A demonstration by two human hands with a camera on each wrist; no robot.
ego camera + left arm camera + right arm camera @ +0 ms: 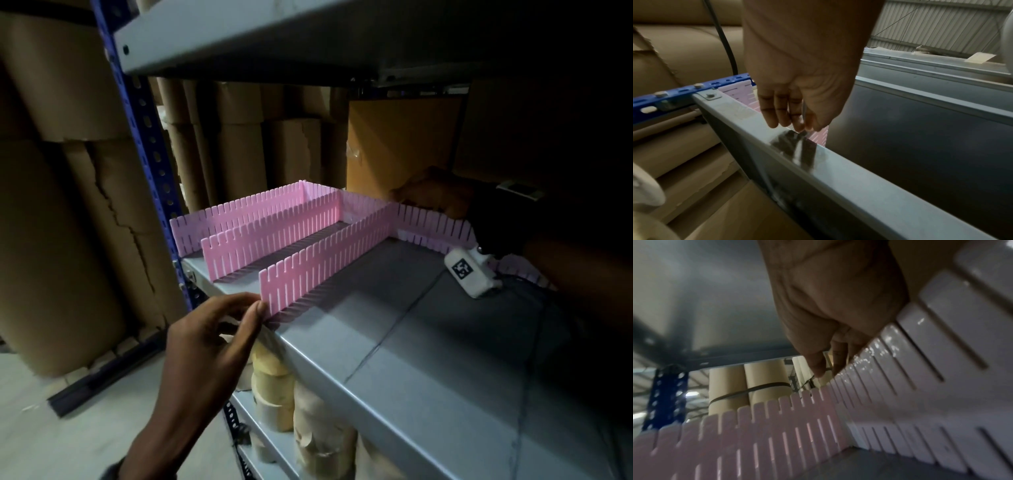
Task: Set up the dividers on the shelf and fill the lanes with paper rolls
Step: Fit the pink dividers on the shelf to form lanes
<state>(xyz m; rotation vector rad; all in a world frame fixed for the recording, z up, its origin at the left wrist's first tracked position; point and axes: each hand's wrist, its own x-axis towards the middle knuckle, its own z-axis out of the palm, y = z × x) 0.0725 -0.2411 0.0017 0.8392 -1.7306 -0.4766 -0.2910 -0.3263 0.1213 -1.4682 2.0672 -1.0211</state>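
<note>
Pink slotted dividers stand on the grey metal shelf (394, 342). Three lane dividers run from front to back, and a back divider (435, 222) crosses their far ends. My left hand (212, 342) pinches the front end of the nearest lane divider (325, 260) at the shelf's front lip (838, 170). My right hand (431, 197) reaches deep into the shelf, its fingers curled over the top edge of the back divider (920, 337) near where it meets the nearest lane divider (756, 434). Small paper rolls (274, 387) are stacked on the shelf below.
A blue perforated upright (147, 137) stands at the shelf's left corner. The upper shelf (274, 34) hangs low overhead. A brown box (400, 144) sits behind the dividers. Large brown rolls (68, 205) stand on the floor to the left.
</note>
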